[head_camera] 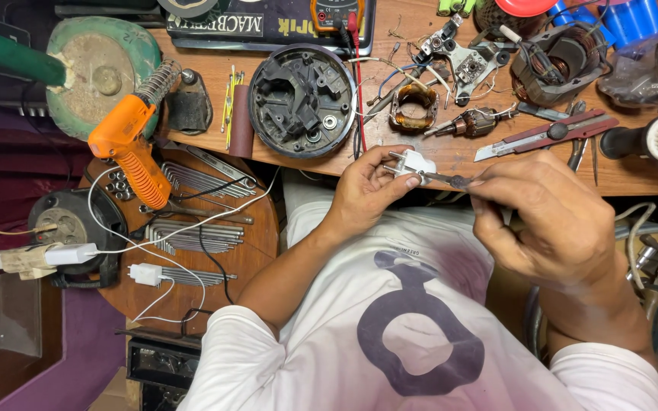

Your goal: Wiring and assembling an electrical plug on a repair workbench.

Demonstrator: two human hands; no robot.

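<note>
Clearly, white two-pin plug (413, 162), metal prongs leftward.

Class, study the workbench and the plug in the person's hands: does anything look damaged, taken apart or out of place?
Yes. A round black housing lies open on the bench with its insides showing, and a bare copper motor winding and rotor lie loose beside it. The left hand holds a white plug while the right hand puts a screwdriver to it.

A white plastic two-pin plug (413, 162) is showing against a brown wooden surface (451, 156); an orange soldering gun (127, 148) is glowing beside a black round motor housing (301, 100).
</note>
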